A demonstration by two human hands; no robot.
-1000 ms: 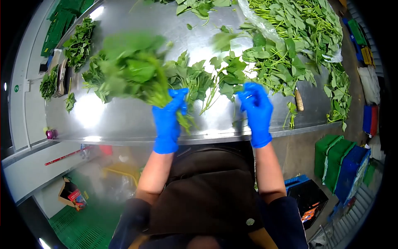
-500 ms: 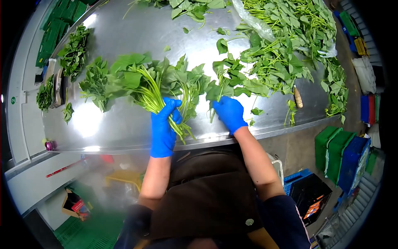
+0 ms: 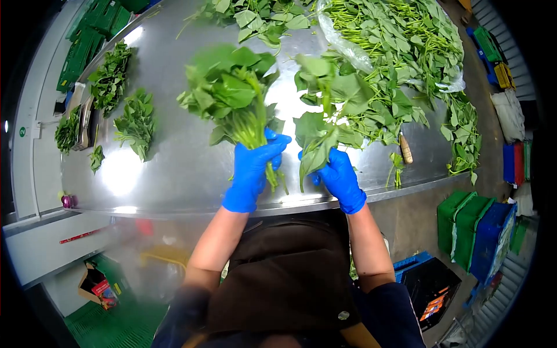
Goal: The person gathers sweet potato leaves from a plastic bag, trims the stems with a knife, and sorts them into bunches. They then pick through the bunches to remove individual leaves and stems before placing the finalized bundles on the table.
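Observation:
My left hand (image 3: 250, 174), in a blue glove, is closed around the stems of a bunch of leafy greens (image 3: 235, 93), whose leaves fan out away from me. To its right, my gloved right hand (image 3: 340, 181) grips a smaller leafy sprig (image 3: 322, 136) low on its stem, near the table's front edge. The sprig's leaves partly cover my right fingertips. Just right of that hand lie loose stems (image 3: 396, 168) and a tool with a wooden handle (image 3: 405, 149); its other end is hidden under greens.
A large heap of greens (image 3: 400, 52) with clear plastic covers the right of the metal table (image 3: 174, 174). More greens (image 3: 136, 124) lie at left, beside a small box (image 3: 84, 124). Green crates (image 3: 458, 217) and a black crate (image 3: 429, 290) stand on the floor at right.
My left hand has shifted right with its bunch, which now stands more upright. My right hand has moved slightly right and nearer me, holding up a leafy sprig.

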